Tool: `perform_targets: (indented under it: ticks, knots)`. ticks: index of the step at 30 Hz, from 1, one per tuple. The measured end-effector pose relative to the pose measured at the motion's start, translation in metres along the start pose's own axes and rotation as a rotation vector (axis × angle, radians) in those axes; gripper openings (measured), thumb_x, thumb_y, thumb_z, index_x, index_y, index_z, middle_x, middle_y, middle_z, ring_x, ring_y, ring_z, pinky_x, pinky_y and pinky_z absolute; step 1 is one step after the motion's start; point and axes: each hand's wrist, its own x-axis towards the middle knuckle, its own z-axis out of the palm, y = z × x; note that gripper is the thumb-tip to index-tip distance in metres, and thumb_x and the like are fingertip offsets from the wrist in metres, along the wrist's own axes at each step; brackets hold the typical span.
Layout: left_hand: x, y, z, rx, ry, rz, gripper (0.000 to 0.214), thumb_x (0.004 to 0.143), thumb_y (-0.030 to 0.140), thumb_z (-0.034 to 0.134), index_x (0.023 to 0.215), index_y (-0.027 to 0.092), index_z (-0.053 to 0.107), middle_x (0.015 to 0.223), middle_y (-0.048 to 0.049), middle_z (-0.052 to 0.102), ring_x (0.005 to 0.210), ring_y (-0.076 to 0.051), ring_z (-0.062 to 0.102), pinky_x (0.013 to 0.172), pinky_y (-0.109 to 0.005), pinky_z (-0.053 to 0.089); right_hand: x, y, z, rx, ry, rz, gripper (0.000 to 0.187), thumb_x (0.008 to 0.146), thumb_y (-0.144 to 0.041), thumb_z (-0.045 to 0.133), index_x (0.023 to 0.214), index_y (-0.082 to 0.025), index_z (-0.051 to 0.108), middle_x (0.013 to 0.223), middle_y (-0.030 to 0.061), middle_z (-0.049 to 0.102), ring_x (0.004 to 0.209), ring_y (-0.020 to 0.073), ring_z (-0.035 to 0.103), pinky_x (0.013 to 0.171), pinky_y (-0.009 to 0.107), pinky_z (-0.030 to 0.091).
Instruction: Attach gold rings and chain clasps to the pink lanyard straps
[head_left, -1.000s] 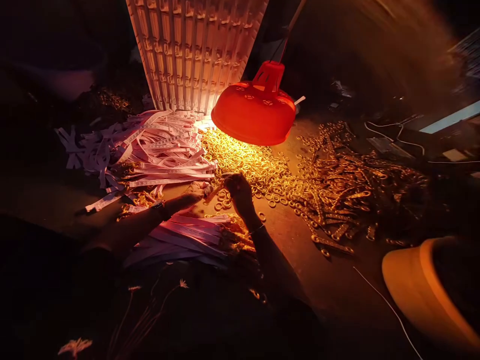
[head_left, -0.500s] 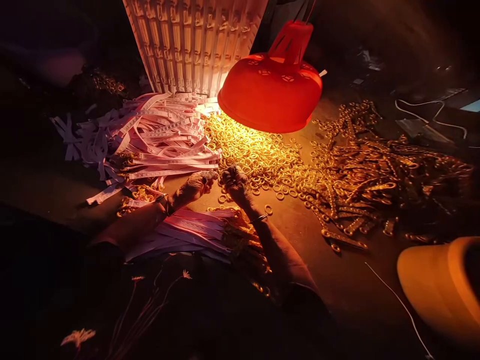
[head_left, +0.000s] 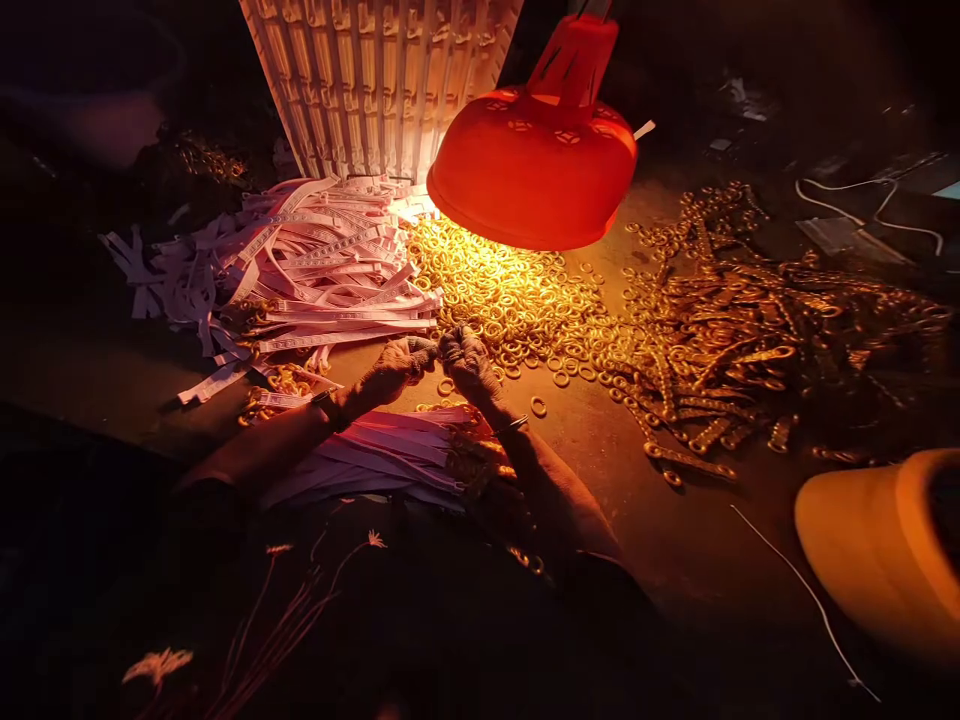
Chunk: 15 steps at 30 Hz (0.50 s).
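My left hand (head_left: 396, 366) and my right hand (head_left: 466, 360) meet close together at the near edge of a heap of small golden rings (head_left: 510, 295). Both hands have their fingers curled and pinched; what they pinch is too small and dim to name. A bundle of pale pink strips (head_left: 382, 450) lies under my forearms. A larger pile of pink strips (head_left: 300, 270) spreads out to the left of my hands.
A red lamp shade (head_left: 536, 170) hangs low over the rings. Strips loaded with rings (head_left: 735, 330) are heaped at the right. A ribbed white stack (head_left: 375, 85) stands at the back. An orange rounded container (head_left: 877, 545) sits at the near right, with a thin wire (head_left: 795, 580) beside it.
The view has shifted, so the lamp sits higher and further right in frame. My hands stay together at the rings' edge, fingers working slightly.
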Motion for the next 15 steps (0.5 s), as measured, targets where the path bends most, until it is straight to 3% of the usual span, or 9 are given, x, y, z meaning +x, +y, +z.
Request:
perform_targets:
  ticks: [4,8,11,15]
  knots:
    - [-0.004,0.0,0.003,0.109,0.102,0.019,0.033,0.069,0.038,0.078,0.069,0.012,0.057,0.05,0.0025,0.055,0.038,-0.002,0.033,0.041,-0.02,0.019,0.009,-0.008,-0.005,-0.013,-0.018,0.019,0.036,0.093,-0.052,0.04,0.075,-0.021,0.042,0.066,-0.0008,0.049,0.062,0.0126,0.042,0.062,0.028,0.037]
    - [-0.01,0.016,0.002,0.194,0.054,-0.038,0.036,0.078,0.042,0.072,0.063,0.013,0.057,0.051,0.0002,0.056,0.039,-0.003,0.039,0.041,-0.021,0.02,0.008,-0.031,-0.019,0.004,-0.132,-0.057,0.036,0.094,-0.054,0.039,0.091,-0.018,0.047,0.072,0.0011,0.054,0.063,0.0124,0.047,0.063,0.027,0.039]
    - [-0.025,0.04,0.002,0.216,0.012,-0.08,0.037,0.078,0.039,0.073,0.059,0.013,0.055,0.045,0.0047,0.046,0.037,-0.001,0.03,0.041,-0.021,0.015,-0.011,-0.057,-0.033,-0.125,-0.253,-0.119,0.044,0.092,-0.055,0.047,0.112,-0.016,0.046,0.073,0.0005,0.057,0.061,0.0127,0.048,0.06,0.026,0.036]
    - [-0.058,0.068,0.004,0.262,-0.063,-0.161,0.027,0.075,0.029,0.075,0.062,0.011,0.06,0.045,0.0059,0.042,0.038,-0.001,0.029,0.041,-0.02,0.014,-0.058,-0.09,-0.042,-0.44,-0.324,-0.129,0.04,0.093,-0.046,0.047,0.115,-0.013,0.048,0.065,0.0001,0.055,0.054,0.0133,0.046,0.056,0.025,0.028]
